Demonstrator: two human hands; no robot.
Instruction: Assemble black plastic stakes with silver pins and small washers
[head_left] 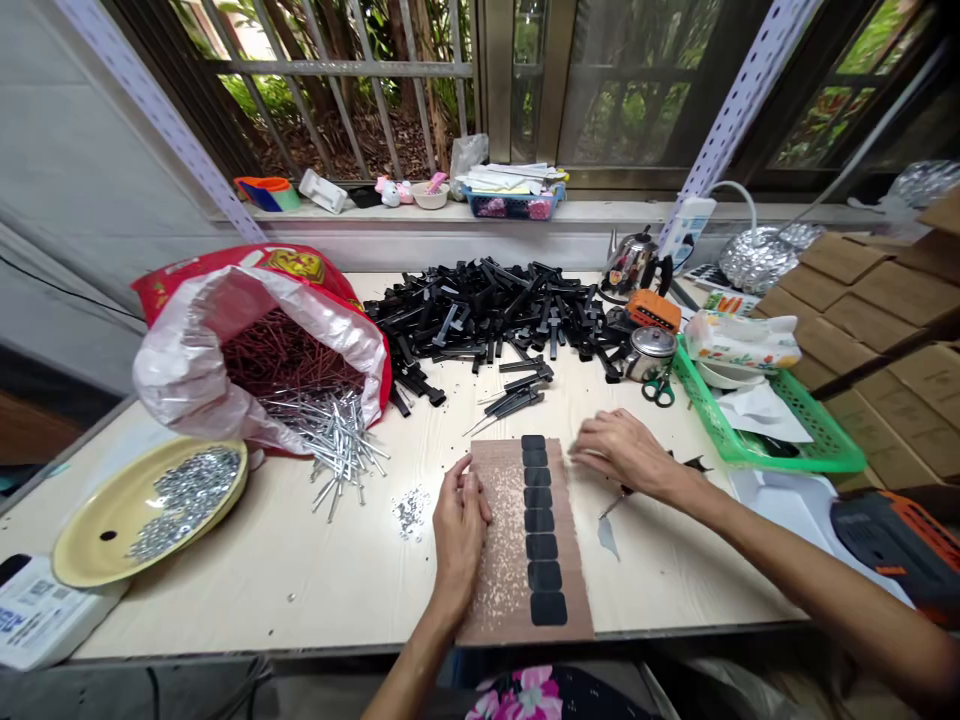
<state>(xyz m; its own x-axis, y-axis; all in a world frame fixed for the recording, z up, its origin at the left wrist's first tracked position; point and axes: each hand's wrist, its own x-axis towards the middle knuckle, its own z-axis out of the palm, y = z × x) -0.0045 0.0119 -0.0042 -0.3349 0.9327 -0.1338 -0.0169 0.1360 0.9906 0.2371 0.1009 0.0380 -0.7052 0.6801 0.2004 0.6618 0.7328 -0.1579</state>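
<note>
A thin brown board (pixel 501 615), its left side mottled with pale flecks, lies flat near the table's front edge. Down its right half runs a column of several black rounded-square pads (pixel 541 547). My left hand (pixel 461 520) grips the board's left edge, fingers curled together. Just past the upper right edge, my right hand (pixel 619 447) hovers palm down with its fingers stretched out and nothing visible in them. Below that hand lie a slim metal-tipped tool (pixel 613 503), partly hidden by the wrist, and a grey scrap (pixel 608 538).
Black plastic parts (pixel 487 305) are heaped at the back. A red-and-white sack (pixel 180 345) spills long screws (pixel 341 450). A yellow dish (pixel 82 535) holds small metal pieces. Scissors (pixel 658 390), a green basket (pixel 780 445), cardboard boxes (pixel 862 330) and a power tool (pixel 900 545) stand right.
</note>
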